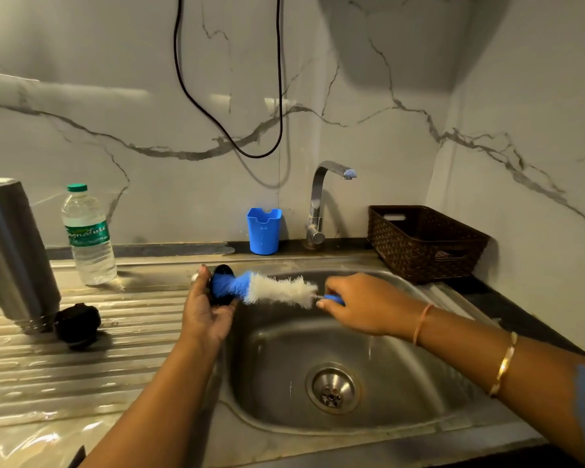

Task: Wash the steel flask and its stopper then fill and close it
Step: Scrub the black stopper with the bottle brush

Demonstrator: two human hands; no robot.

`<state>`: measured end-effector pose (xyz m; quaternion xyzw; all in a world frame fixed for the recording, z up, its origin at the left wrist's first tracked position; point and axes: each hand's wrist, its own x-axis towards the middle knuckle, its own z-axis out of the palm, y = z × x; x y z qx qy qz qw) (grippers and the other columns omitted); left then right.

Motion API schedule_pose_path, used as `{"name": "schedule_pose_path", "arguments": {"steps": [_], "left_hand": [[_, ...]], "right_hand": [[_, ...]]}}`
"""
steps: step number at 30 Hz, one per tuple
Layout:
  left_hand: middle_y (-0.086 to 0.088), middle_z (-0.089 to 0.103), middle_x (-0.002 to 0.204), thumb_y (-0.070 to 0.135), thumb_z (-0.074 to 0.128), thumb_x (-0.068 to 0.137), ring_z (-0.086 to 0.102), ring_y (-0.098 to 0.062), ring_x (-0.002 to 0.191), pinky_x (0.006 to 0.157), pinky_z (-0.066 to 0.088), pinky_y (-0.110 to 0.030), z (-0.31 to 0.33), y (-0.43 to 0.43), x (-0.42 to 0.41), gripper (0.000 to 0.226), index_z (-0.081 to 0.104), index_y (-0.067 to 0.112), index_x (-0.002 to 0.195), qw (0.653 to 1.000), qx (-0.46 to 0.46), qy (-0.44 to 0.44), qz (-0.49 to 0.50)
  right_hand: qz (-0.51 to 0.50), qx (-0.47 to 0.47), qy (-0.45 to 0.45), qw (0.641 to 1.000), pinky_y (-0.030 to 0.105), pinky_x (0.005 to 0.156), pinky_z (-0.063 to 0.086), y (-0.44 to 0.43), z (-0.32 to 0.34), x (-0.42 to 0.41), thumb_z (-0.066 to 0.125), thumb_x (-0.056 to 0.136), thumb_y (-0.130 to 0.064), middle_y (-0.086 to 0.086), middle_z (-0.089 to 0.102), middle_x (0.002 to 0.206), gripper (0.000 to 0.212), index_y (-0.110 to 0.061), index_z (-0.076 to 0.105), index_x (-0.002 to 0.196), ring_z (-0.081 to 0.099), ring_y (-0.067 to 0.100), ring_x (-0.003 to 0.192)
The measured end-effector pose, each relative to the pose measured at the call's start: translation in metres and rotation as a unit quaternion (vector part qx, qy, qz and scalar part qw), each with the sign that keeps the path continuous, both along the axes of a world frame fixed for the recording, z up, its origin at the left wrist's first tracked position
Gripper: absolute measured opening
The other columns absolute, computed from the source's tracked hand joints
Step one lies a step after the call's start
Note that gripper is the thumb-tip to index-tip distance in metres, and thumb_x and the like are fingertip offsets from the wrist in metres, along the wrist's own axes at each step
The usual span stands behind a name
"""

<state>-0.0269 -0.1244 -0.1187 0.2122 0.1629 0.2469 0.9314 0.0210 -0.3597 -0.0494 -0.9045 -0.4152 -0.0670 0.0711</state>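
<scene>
Right now my left hand [205,315] cups a round black closure piece [222,269] over the left rim of the sink [284,366], thumb curled over its top edge and fingers wrapped underneath. My right hand [362,302] pinches the blue handle of a bottle brush [277,290], fingers closed tight round it. The brush lies nearly level above the basin, its blue bristle tip pressed against the open face of the piece and its white bristles spanning the gap between my hands.

Over on the draining board [81,366], near its left edge, the steel flask [14,255] stands mouth down and leans slightly. A second black closure piece [78,324] lies on the ribs, touching the flask's neck on its right side. Which of the two black pieces is the stopper proper I cannot tell.

At the back edge of the board stands a plastic water bottle [88,238] with a green cap. Behind the basin, a blue cup [264,231] sits just left of the tap [318,201], whose spout points right. A brown woven basket [426,241] rests at the back right corner of the worktop. A black cable [281,96] loops down the marble wall.
</scene>
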Motion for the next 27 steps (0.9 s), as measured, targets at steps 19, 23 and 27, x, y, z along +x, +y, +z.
{"name": "schedule_pose_path", "arguments": {"steps": [19, 23, 27], "left_hand": [[-0.014, 0.061, 0.121, 0.039, 0.058, 0.088, 0.064, -0.024, 0.1, 0.075, 0.058, -0.037, -0.001, -0.002, -0.005, 0.05, 0.053, 0.009, 0.128, 0.998, 0.054, 0.026, -0.021], [-0.016, 0.059, 0.126, 0.038, 0.06, 0.086, 0.058, -0.03, 0.114, 0.098, 0.048, -0.044, -0.005, 0.001, -0.004, 0.055, 0.051, 0.006, 0.13, 0.998, 0.051, 0.036, -0.019], [-0.018, 0.061, 0.121, 0.037, 0.061, 0.086, 0.062, -0.028, 0.106, 0.087, 0.055, -0.04, -0.004, -0.002, -0.005, 0.053, 0.053, 0.005, 0.127, 0.997, 0.048, 0.053, -0.023]], "right_hand": [[-0.001, 0.015, 0.096, 0.995, 0.021, 0.044, 0.025, -0.008, 0.021, 0.006, 0.044, 0.097, -0.036, -0.004, 0.046, 0.056, 0.035, -0.015, 0.066, 0.079, 0.033, 0.006, 0.043], [0.034, -0.008, 0.036, 0.999, 0.022, 0.048, 0.032, -0.008, 0.015, 0.007, 0.046, 0.096, -0.04, -0.003, 0.051, 0.064, 0.032, -0.019, 0.062, 0.078, 0.039, 0.006, 0.049], [0.057, -0.097, -0.36, 0.926, 0.022, 0.04, 0.023, -0.013, 0.016, 0.006, 0.065, 0.082, -0.03, 0.002, 0.055, 0.065, 0.017, -0.013, 0.064, 0.079, 0.036, 0.013, 0.044]]}}
